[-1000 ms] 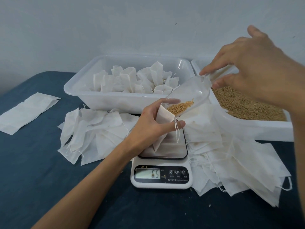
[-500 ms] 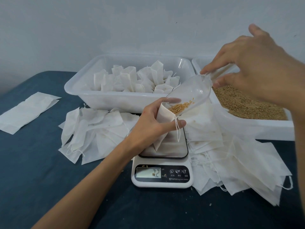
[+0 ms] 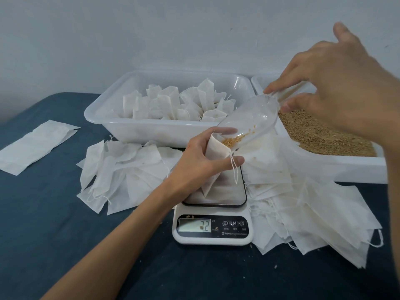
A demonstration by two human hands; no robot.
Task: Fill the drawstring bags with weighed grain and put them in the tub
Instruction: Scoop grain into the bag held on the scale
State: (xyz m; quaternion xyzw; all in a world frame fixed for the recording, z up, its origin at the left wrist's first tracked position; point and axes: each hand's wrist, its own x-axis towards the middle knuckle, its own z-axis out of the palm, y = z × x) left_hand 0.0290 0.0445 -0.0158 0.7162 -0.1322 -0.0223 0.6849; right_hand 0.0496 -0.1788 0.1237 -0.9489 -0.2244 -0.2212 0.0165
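Dark blue cloth-covered table (image 3: 54, 245) against plain pale wall (image 3: 151, 35). White kitchen scale (image 3: 213, 229) near centre, display reading 72, few stray grains on its face. Left hand (image 3: 204, 158) wrapped around open white drawstring bag (image 3: 214, 152), thumb and fingers curled on it, bag bottom resting on scale platform, string dangling off thumb side. Right hand (image 3: 337, 83) pinching handle of clear plastic scoop (image 3: 249, 122) between thumb and fingertips, other fingers spread upward. Scoop tilted down, lip touching bag mouth, small pile of grain (image 3: 234, 140) at lip. White tub (image 3: 164, 128) behind scale, holding many filled bags (image 3: 173, 102) standing upright. Second white tub (image 3: 324, 169) at right, just beside first, holding loose brown grain supply (image 3: 320, 135). Heap of flat empty bags (image 3: 121, 172) left of scale, touching tub front. Larger heap of empty bags (image 3: 313, 213) right of scale, some tucked under its edge, strings trailing. Flat white sheets (image 3: 34, 146) well apart at far left of table. Few loose grains on cloth near scale.
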